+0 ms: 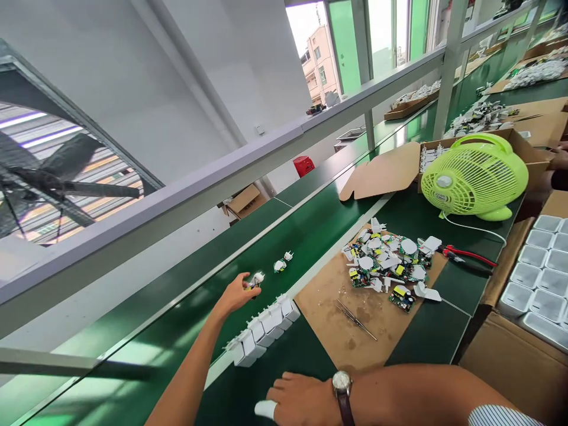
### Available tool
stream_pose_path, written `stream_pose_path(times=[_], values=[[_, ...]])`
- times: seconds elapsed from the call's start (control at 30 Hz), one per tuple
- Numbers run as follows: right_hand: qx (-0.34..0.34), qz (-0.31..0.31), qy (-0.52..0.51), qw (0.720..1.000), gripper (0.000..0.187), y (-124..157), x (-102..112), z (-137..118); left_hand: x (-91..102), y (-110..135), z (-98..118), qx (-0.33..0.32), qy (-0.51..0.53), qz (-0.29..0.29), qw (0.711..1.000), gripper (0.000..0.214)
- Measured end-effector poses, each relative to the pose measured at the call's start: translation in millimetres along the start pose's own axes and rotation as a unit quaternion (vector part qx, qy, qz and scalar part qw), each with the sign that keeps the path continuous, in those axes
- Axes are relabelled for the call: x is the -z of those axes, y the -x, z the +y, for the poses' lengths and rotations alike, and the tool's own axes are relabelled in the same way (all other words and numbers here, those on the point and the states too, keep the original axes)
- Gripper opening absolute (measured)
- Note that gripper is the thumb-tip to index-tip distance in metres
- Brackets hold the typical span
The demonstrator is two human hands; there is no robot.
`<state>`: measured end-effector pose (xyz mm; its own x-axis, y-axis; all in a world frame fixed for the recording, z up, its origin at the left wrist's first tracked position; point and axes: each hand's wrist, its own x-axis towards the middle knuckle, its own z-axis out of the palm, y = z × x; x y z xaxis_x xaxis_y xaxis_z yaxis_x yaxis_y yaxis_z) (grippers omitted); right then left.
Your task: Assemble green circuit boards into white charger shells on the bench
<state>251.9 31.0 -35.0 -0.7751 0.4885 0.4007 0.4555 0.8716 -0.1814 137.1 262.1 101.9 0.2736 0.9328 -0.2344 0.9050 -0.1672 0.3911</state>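
My left hand reaches over the green conveyor belt, its fingers closed on a small circuit board with a white part. Just beyond it on the belt lies another small circuit board with a white plug piece. My right hand is low over the green work surface, with a white cover on the thumb and a watch on the wrist. Its fingers are loosely bent and apart, and nothing shows in them. Between the hands, a row of white plastic housings stands along the belt's edge.
A pile of circuit boards and tweezers lie on brown cardboard. Red-handled pliers and a green fan are to the right. A box of clear-looking trays stands at far right. A metal rail runs above the belt.
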Motion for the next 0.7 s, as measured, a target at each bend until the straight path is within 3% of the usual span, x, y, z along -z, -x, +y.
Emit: stream_pose_path(times=[0.1,0.2,0.27,0.33,0.4,0.5,0.6,0.7], values=[[-0.012,0.003,0.007,1.0,0.026,1.5,6.1,-2.7,-8.2,9.9,64.2,-0.092,-0.006,-0.011,0.996,0.085],[-0.025,0.007,0.011,1.0,0.033,1.8,8.6,-4.0,-39.0,27.8,129.8,-0.186,-0.109,-0.056,0.975,0.085],[-0.027,0.005,0.009,1.0,0.036,1.4,8.8,-3.5,-63.4,35.8,161.8,-0.204,-0.12,-0.079,0.968,0.086],[-0.022,0.001,0.012,1.0,0.035,0.8,7.6,-2.3,-81.3,34.7,179.7,-0.215,-0.117,-0.101,0.964,0.087],[-0.014,-0.006,0.024,1.0,0.03,0.1,4.9,-0.9,-87.3,23.2,183.6,-0.218,-0.112,-0.109,0.963,0.087],[-0.001,-0.002,0.036,0.999,0.024,-0.8,-2.1,1.4,-76.2,-6.5,169.0,-0.187,-0.123,-0.068,0.972,0.079],[0.024,0.01,0.016,1.0,0.019,-2.5,-12.3,5.7,-57.1,-33.9,138.0,-0.121,-0.16,-0.001,0.98,0.075],[0.045,0.01,-0.015,0.999,0.012,-5.0,-22.5,11.3,-43.9,-46.0,100.9,-0.058,-0.182,0.016,0.981,0.076]])
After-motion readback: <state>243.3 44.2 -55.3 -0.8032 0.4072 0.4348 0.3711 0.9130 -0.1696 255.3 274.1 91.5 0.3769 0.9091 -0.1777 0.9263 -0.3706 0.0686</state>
